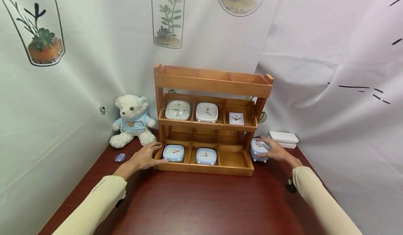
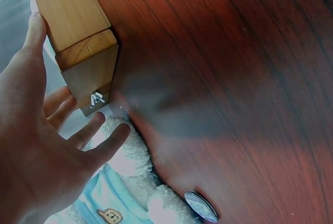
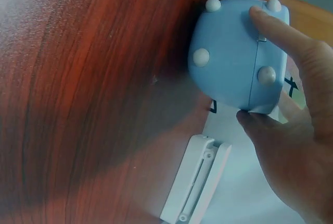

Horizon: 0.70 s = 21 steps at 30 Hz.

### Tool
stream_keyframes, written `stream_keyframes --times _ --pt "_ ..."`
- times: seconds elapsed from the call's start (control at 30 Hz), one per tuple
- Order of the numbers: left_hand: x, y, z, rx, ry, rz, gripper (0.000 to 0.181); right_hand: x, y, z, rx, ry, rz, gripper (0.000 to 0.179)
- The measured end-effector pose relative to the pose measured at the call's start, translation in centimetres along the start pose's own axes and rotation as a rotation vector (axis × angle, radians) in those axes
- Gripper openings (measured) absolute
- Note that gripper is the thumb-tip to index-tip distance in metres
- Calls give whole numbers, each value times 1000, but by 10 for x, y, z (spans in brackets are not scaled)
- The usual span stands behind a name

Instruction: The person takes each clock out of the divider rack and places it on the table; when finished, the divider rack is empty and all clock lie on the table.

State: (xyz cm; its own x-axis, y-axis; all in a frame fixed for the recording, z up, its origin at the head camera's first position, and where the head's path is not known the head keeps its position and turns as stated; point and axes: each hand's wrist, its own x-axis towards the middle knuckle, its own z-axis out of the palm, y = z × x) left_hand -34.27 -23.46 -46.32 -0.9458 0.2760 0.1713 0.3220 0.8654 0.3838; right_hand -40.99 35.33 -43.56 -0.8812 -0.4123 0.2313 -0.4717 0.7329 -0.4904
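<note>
My right hand (image 1: 274,150) grips a light-blue alarm clock (image 1: 259,150) beside the right end of a wooden shelf (image 1: 204,169). In the right wrist view, the blue clock (image 3: 229,52) shows several round white feet, with my thumb and fingers around its body. My left hand (image 1: 144,158) is spread at the left end of the shelf's bottom tier; whether it touches the wood I cannot tell. Two blue clocks lie in that tier, one at left (image 1: 173,153) and one in the middle (image 1: 206,156). The bottom tier's right compartment (image 1: 231,157) holds nothing.
The middle tier holds a pale green clock (image 1: 177,110), a white clock (image 1: 206,112) and a small square clock (image 1: 236,118). A white teddy bear (image 1: 130,121) and a round blue object (image 1: 120,157) are at left. White boxy items (image 1: 283,137) lie at right on the dark red table (image 1: 201,200).
</note>
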Motion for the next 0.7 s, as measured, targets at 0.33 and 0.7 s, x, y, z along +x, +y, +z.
stream_keyframes --times 0.33,0.7 --pt "1 1 -1 25 5 -7 96 -3 -2 0 32 -15 -13 71" --pt "1 -1 1 36 7 1 96 -15 -16 -2 -5 36 -89 74"
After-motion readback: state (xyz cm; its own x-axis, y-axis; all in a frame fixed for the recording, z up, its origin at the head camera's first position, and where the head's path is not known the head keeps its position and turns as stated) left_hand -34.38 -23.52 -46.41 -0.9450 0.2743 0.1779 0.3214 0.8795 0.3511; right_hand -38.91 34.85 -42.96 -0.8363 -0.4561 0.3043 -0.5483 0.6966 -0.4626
